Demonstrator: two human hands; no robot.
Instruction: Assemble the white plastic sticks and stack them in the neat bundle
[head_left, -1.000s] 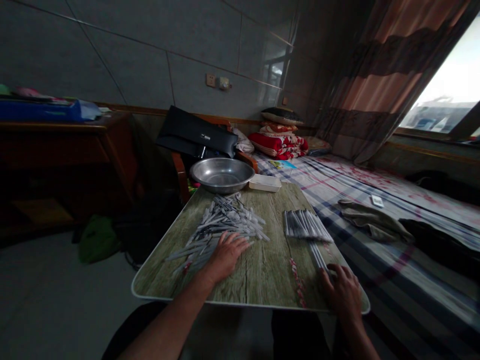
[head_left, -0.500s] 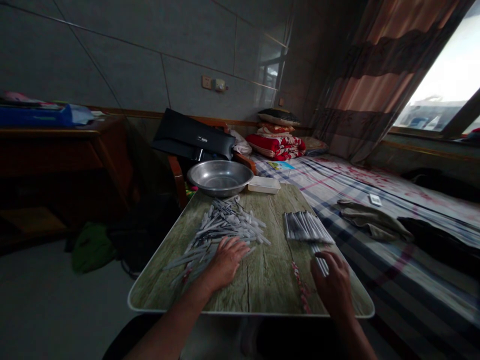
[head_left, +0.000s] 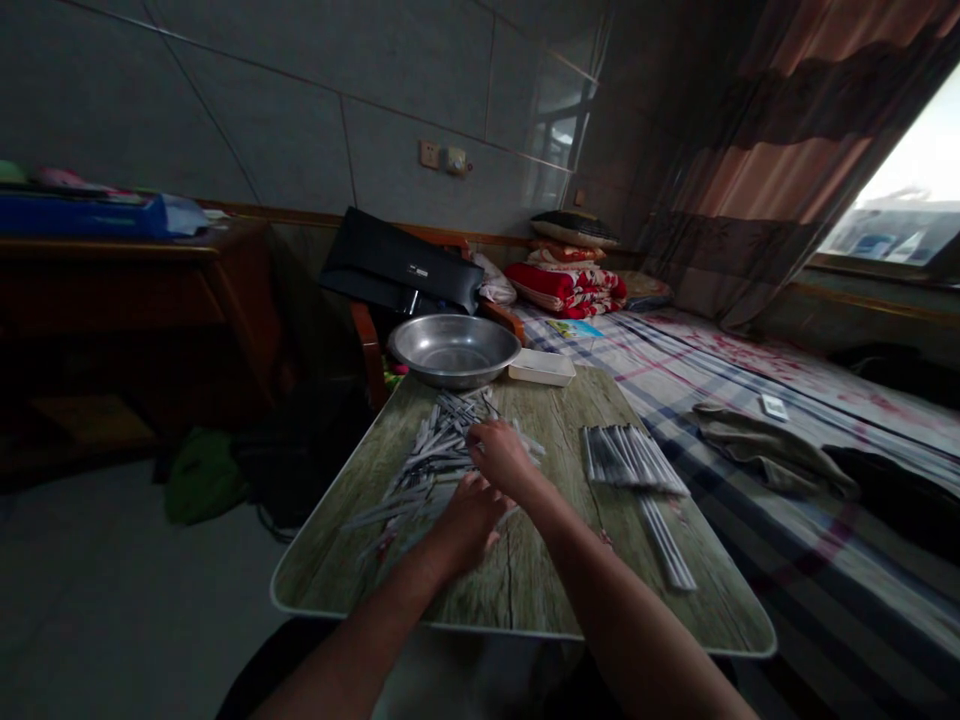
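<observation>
Head view, facing down over a pale wood-grain table with rounded corners and a white edge [head_left: 345,580]: we have both bare hands at a loose, jumbled pile of slim whitish-grey pen-like sticks [head_left: 427,450], left of the middle of the tabletop. Our left hand [head_left: 466,520] is at the pile's near right side, fingers bent; our right hand [head_left: 501,455] reaches across just beyond it, over the pile's right side, fingers curled downward. We cannot tell whether either hand grips a stick. To the right lies a tidy side-by-side row of similar sticks [head_left: 634,460], with a few straight white sticks [head_left: 667,548] extending from its near edge towards us. At the far end are a round, shiny metal basin [head_left: 454,376] and, just beside it, a shallow white rectangular tray [head_left: 541,379].
</observation>
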